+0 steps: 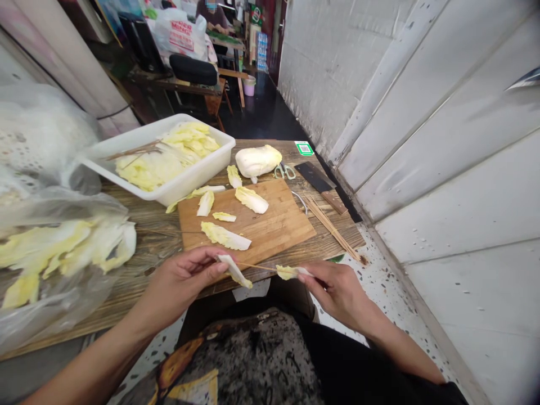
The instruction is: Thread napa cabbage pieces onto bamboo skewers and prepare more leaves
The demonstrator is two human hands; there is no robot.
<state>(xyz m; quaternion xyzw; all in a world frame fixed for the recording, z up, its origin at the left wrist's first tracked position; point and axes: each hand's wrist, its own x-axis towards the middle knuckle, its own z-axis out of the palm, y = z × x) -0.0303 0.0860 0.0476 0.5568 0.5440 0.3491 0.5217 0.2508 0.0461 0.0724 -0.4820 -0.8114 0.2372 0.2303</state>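
Observation:
My left hand [188, 278] pinches a thin bamboo skewer [257, 266] with a cabbage piece [234, 271] threaded on it near the fingertips. My right hand [335, 289] pinches a second cabbage piece [289, 272] at the skewer's other end. Both hands are held just in front of the wooden table's near edge, above my lap. On the wooden cutting board [270, 225] beyond them lie several cut cabbage leaves [225, 236].
A white tray [185, 183] of skewered cabbage stands at the back left. A clear bag of cabbage leaves [63, 253] lies on the left. Half a cabbage [257, 160], scissors [285, 171], a cleaver [318, 183] and a bundle of skewers [333, 229] lie right of the board. A white wall runs along the right.

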